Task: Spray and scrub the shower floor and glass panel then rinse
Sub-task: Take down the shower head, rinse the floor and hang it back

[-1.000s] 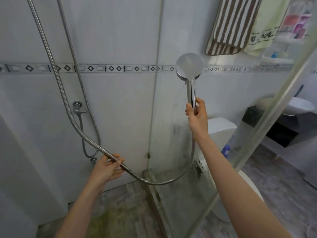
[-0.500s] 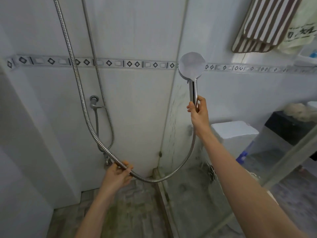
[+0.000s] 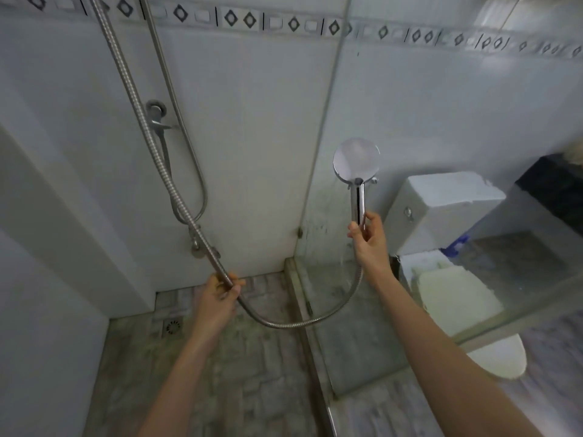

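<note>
Grips the shower head by the lower end of its handle with the right hand, fingers curled round the chrome tube. Keeps the round disc upright above the fist, close beside the glass panel.

Clamps the left hand on the metal hose, fingers and thumb wrapped round it, low over the shower floor. Leaves the hose sagging in a loop between the two hands, crossing in front of the kerb at the foot of the glass. Above the left hand, takes the hose up and left along the tiled wall and out of the top of the view.

In the way or close by:
- On the wall beside the hose: a chrome bracket and a second, thinner hose hanging in a loop down to a tap fitting just above the left hand.
- On the floor, left of the left forearm: a square drain. Greenish staining across the stone-pattern floor.
- On the lower glass near the right wrist: grey smears and dark specks.
- Behind the glass: a white toilet cistern, the toilet seat, a blue bottle and a dark counter.
- Along the top of the wall: a diamond-pattern tile border.
</note>
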Tool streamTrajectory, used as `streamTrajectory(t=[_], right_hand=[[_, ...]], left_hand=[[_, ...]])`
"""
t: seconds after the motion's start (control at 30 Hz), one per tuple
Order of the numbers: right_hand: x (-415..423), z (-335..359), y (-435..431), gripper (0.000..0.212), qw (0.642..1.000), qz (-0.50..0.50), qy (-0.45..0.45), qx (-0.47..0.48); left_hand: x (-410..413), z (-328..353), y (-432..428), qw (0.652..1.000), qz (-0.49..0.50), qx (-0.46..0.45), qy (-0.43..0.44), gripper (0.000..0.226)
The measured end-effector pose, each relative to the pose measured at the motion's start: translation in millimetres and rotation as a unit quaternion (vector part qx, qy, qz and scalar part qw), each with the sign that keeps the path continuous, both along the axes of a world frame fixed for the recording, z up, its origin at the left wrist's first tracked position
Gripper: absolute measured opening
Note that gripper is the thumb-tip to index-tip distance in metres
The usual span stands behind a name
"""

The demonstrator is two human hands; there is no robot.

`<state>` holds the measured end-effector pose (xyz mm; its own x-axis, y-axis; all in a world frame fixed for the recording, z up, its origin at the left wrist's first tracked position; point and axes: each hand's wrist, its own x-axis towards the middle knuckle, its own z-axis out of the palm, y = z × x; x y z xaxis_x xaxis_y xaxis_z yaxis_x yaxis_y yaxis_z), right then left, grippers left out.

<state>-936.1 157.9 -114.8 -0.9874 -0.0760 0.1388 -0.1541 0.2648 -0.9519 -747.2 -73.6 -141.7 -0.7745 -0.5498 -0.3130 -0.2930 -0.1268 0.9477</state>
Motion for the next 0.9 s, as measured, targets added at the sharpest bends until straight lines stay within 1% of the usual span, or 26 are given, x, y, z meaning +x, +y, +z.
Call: streamTrajectory(t=[0.1,0.2,0.37,0.47,0.53,0.67,0.7,0.8,0.9], right_hand=[[14.2,-30.6,11.7,0.025,1.000,-0.004,-0.018,0.001],[32.8,-58.7,26.2,0.029,0.999,-0.006,-0.030,0.014],[78.6,-107.6,46.7,0.025,0.999,-0.002,-0.035,0.020],[110.8,-137.2,54.6,0.023,0.998,-0.026,-0.056,0.005],[137.2,-160.5,58.5,0.025,0.996,-0.040,-0.074,0.002],[183.4,-207.5,64.1,0.023,0.990,-0.075,-0.116,0.004],[193.9,-219.3,64.9,0.024,0.988,-0.087,-0.125,0.008],[221.0,-250.7,64.3,0.038,0.979,-0.133,-0.156,0.009],[247.8,-279.5,59.3,0.036,0.963,-0.175,-0.203,-0.036]], left_hand=[[-1.8,-25.1,3.8,1.000,-0.008,-0.003,-0.024,0.021],[-3.2,-49.5,8.5,0.999,-0.007,-0.007,-0.033,0.013],[3.8,-99.5,22.1,0.999,-0.011,-0.032,-0.041,0.014],[10.6,-130.1,35.0,0.997,-0.032,-0.020,-0.069,0.011],[16.8,-154.2,44.3,0.996,-0.037,-0.019,-0.079,0.009],[24.9,-192.9,53.3,0.995,-0.031,-0.041,-0.089,0.020],[26.4,-201.9,54.6,0.994,-0.028,-0.046,-0.093,0.021],[28.8,-223.6,58.9,0.992,-0.025,-0.063,-0.104,0.023],[33.3,-248.3,64.8,0.991,-0.035,-0.074,-0.108,0.014]])
